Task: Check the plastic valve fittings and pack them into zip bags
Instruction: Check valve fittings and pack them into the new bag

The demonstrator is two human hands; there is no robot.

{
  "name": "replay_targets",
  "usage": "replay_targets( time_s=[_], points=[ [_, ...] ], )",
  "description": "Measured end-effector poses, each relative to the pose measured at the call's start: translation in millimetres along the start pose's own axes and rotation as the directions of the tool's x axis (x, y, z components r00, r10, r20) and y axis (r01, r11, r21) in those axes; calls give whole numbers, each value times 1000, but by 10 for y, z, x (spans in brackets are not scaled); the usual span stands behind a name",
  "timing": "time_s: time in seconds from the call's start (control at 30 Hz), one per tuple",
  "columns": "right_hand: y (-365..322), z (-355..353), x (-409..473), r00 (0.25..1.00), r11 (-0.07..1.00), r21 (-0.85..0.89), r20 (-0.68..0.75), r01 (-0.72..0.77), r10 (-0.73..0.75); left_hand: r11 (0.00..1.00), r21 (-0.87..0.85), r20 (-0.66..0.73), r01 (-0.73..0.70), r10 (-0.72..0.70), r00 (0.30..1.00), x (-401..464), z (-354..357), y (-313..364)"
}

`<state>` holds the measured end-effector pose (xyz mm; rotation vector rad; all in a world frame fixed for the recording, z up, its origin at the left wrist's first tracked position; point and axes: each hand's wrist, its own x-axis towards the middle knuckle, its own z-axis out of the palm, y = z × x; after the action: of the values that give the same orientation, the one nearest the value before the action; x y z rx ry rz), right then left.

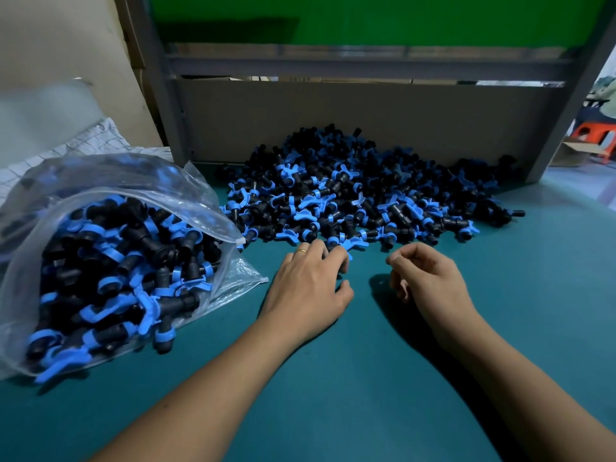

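Left hand (308,288): palm down on the teal table (366,378), fingers curled at the near edge of the loose pile. The fingertips touch a blue-handled fitting (346,245) at that edge; whether they actually grip it cannot be told, as the fingers hide the contact. A gold ring (302,251) sits on one finger.

Right hand (428,278): held just right of the left hand, short of the pile, fingers loosely curled with thumb and forefinger near each other. Nothing is visible between them; the hand holds nothing and is relaxed.

Pile of valve fittings (360,191): black bodies with blue winged handles, heaped loose on the table just beyond both hands, banked against a grey-brown board (350,118) at the back of the table. One stray fitting lies at the pile's far right edge.

Zip bag (110,248): clear plastic, lying on its side at the left of the table, mouth open toward the pile and hands, well filled with the same fittings. Several fittings sit at the open mouth.

Behind the bag: a checked white cloth (96,138). A grey metal frame (160,95) stands around the board, with a green panel (366,18) above it.
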<state>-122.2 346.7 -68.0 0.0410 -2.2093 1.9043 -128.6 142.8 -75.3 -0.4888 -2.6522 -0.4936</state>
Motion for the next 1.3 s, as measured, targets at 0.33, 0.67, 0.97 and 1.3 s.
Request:
replay_targets(
  time_s=[0.33, 0.67, 0.97, 1.3],
  points=[
    [-40, 16, -61, 937, 936, -277, 330, 215, -117, 808, -566, 5, 165, -196, 981, -258, -161, -33],
    [-161, 73, -213, 840, 892, -318, 530, 320, -112, 551, -797, 91, 247, -294, 952, -257, -111, -219],
    [-140, 258, -284, 815, 872, -344, 570, 348, -100, 491, -834, 3, 251, -450, 893, -261, -150, -253],
    [-72, 243, -185, 958, 997, 53, 279, 54, -67, 200, -964, 91, 177, -377, 922, -289, -259, -198]
  ],
)
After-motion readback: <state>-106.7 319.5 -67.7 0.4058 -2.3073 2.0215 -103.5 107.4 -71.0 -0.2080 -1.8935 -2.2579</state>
